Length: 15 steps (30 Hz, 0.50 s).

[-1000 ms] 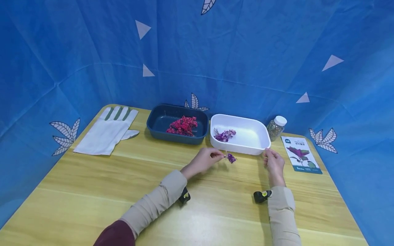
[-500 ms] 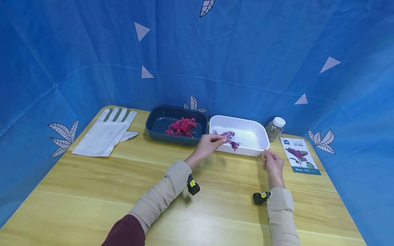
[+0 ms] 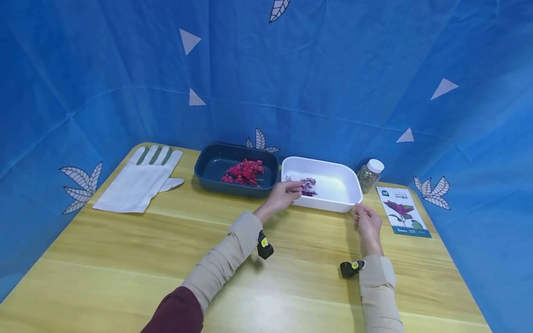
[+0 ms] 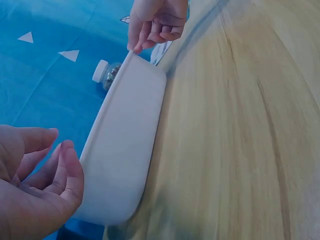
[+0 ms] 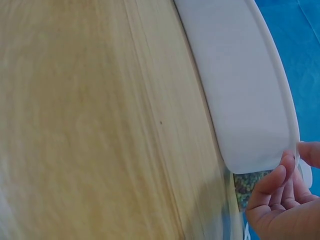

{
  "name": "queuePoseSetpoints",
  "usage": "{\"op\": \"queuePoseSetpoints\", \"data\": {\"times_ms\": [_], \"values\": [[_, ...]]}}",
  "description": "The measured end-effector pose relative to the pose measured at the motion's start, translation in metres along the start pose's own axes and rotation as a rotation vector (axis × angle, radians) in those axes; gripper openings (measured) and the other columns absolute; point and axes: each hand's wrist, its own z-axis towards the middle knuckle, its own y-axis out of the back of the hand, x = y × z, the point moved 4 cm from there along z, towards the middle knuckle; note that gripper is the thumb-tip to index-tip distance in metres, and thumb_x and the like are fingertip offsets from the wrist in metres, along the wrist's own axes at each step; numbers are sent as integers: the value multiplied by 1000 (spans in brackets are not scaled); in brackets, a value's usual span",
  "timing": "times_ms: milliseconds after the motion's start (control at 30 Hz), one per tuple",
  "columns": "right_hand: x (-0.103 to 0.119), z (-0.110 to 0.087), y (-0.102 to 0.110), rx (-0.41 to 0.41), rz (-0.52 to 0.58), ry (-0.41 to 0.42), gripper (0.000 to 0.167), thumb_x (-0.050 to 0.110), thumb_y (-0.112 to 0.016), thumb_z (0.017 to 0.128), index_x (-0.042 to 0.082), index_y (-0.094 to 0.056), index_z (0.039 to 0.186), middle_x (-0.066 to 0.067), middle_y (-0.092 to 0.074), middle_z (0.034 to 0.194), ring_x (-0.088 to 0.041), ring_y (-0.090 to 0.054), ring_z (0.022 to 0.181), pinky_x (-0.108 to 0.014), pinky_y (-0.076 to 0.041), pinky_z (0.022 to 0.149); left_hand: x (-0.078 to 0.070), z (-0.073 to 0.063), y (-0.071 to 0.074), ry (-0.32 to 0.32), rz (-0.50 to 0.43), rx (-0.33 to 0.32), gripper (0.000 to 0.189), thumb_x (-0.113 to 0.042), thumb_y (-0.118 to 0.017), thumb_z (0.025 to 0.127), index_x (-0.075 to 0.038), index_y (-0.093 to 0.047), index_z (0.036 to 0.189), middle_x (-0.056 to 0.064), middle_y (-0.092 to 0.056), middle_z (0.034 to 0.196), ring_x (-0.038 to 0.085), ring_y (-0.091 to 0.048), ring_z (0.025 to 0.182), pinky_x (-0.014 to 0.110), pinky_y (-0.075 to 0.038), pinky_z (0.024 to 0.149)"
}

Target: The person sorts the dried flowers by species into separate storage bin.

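In the head view, dried purple flowers [image 3: 309, 186] lie at the left end of a white rectangular tub [image 3: 326, 204]. My left hand [image 3: 281, 196] is at the tub's near left rim, its fingertips beside the flowers. The left wrist view shows a small gap between this hand's thumb and fingers [image 4: 71, 172], with nothing visible held there. My right hand [image 3: 368, 225] pinches the tub's near right corner; in the right wrist view its thumb and fingers [image 5: 272, 187] meet at the rim. Part of the flowers is hidden behind the left hand.
A dark blue tub [image 3: 225, 186] with pink dried flowers [image 3: 244, 173] stands left of the white one. Further left lies a white glove [image 3: 132, 185]. A white-capped jar [image 3: 368, 177] and a plant leaflet [image 3: 403, 210] are at the right. Blue cloth [image 3: 250, 60] hangs behind.
My left hand has carried a purple sprig from the table front up over the tub, where it now lies with the other flowers, and let it go. The right hand stays at the corner.
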Motion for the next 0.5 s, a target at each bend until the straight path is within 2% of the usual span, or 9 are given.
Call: {"op": "queuePoseSetpoints", "data": {"times_ms": [233,400,500], "values": [[0,2,3,1,-10,-26,20,31,-53,97,17,-54,110,4,-55,94,-6,-50,79,-15,-43,61,5,-2,8,-15,-39,-19,35,-3,-57,93,0,-57,128,18,-62,121,26,-61,101,38,-53,84],[-1,3,5,-3,-17,-19,25,31,-53,97,14,-54,116,5,-55,93,-5,-51,77,-15,-44,61,10,-5,16,-24,-45,-3,33,-2,-56,93,2,-58,126,21,-61,122,26,-60,100,41,-52,86],[-1,2,5,-13,7,-20,21,28,-54,97,16,-53,113,6,-57,88,-3,-51,71,-14,-43,59,13,-9,23,-37,-17,-4,31,-5,-57,94,0,-61,124,17,-62,121,28,-60,99,39,-52,83]]}}
